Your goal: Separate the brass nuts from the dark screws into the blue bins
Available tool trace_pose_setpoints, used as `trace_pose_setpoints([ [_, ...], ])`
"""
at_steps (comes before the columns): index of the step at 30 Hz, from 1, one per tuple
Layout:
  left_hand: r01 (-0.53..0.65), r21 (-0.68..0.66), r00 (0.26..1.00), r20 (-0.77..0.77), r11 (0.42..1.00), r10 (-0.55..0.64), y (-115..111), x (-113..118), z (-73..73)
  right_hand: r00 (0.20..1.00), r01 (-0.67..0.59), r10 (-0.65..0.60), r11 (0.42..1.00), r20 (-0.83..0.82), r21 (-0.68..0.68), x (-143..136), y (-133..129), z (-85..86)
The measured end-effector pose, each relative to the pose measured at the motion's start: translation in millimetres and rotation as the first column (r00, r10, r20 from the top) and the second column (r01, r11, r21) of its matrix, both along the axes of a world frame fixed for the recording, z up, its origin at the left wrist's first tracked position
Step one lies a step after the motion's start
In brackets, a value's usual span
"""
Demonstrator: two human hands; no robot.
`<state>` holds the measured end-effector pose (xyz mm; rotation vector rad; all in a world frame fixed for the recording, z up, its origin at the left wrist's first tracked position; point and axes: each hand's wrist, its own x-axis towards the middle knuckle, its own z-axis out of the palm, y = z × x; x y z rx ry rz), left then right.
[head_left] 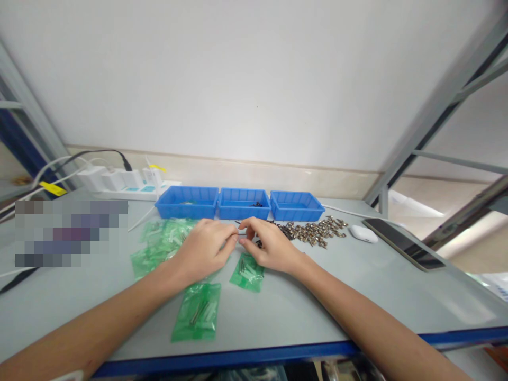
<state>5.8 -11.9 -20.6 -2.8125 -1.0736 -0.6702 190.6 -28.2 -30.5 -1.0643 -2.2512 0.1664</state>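
Just in front of the middle bin point(243, 212), left hand point(209, 244) has a thin dark bit point(243, 234) pinched; right hand point(270, 244) is curled by it, can't tell if gripping. Most green bags point(161, 246) are front-left of that bin, metal parts point(315, 232) front-right.

Green bags point(206, 327) (bins point(244, 212) blue)

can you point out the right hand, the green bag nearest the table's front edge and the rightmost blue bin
Right hand point(273, 247): head view, back of the hand.
Green bag point(183, 315): head view, film left of the metal pieces inside.
Blue bin point(298, 214): head view, front wall.
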Motion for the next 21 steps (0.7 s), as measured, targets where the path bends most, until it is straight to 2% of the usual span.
trace_pose_setpoints([
  [12,-0.021,-0.034,1.0,0.015,0.999,0.021,-1.7,1.2,-0.2,1.0,0.001,-0.002,0.996,0.015,0.095,-2.6,0.5,0.6],
  [18,-0.031,-0.059,0.988,0.151,0.998,0.04,-3.7,0.1,1.0,0.996,0.041,-0.053,0.986,0.067,0.163,-4.4,1.7,0.2],
  [21,-0.037,-0.026,0.989,0.141,0.999,0.041,-6.0,0.5,2.4,0.995,0.058,-0.072,0.979,0.064,0.196,-5.8,-0.2,2.5],
])
